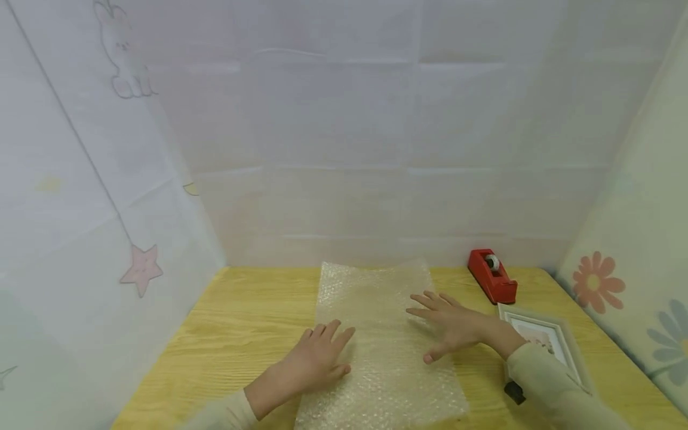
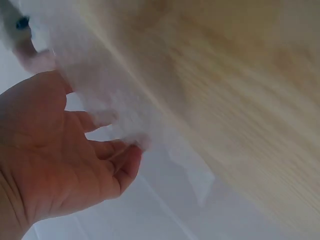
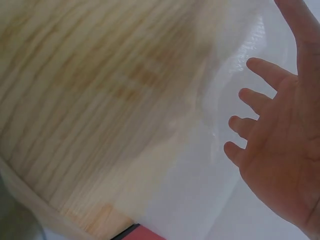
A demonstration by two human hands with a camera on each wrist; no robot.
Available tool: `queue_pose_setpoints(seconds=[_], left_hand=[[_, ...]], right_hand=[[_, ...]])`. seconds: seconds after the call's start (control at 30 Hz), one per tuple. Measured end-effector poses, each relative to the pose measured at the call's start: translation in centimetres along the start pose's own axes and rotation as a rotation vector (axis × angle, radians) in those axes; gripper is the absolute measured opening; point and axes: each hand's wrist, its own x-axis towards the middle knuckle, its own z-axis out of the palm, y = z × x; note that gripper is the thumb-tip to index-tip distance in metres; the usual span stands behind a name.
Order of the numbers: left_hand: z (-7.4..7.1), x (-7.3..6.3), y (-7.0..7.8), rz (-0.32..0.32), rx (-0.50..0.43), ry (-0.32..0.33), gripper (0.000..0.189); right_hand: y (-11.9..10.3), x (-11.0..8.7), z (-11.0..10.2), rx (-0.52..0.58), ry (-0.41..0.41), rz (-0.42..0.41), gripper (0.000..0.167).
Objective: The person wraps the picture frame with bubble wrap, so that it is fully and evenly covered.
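A sheet of clear bubble wrap lies lengthwise on the wooden table, its far edge slightly wavy. My left hand is over the sheet's left side with fingers loosely extended. In the left wrist view, the fingertips of that left hand overlap the translucent wrap. Above the right side of the sheet, my right hand spreads its fingers, palm down. The right wrist view has the palm of the right hand with fingers apart and nothing gripped, beside the wrap.
A red tape dispenser with a roll stands at the back right. A white picture frame lies partly hidden under my right sleeve, near a small black object. Patterned cloth walls border the table.
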Motion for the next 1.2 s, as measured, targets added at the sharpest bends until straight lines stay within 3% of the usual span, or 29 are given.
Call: queue_pose_setpoints(seconds=[0.13, 0.37, 0.57, 0.83, 1.0, 1.2], left_hand=[[0.5, -0.4, 2.3, 0.024, 0.071, -0.025, 0.067], [0.2, -1.1, 4.0, 0.058, -0.027, -0.15, 0.088], [0.0, -0.9, 4.2, 0.051, -0.033, -0.186, 0.102], [0.0, -0.5, 3.0, 0.119, -0.047, -0.17, 0.088], [-0.9, 0.0, 2.4, 0.132, -0.073, -0.206, 0.09], [-1.5, -0.5, 3.3, 0.11, -0.092, -0.227, 0.087]], right_hand=[[0.5, 0.4, 0.7, -0.092, -0.023, -0.013, 0.106], [0.7, 0.3, 0.8, -0.051, -0.082, 0.06, 0.106], [0.9, 0.0, 1.1, 0.004, -0.131, 0.123, 0.108], [0.6, -0.4, 2.0, 0.032, -0.115, 0.16, 0.109], [0.1, -0.6, 2.3, 0.006, -0.112, 0.216, 0.112], [-1.8, -1.0, 1.4, -0.056, -0.14, 0.252, 0.113]])
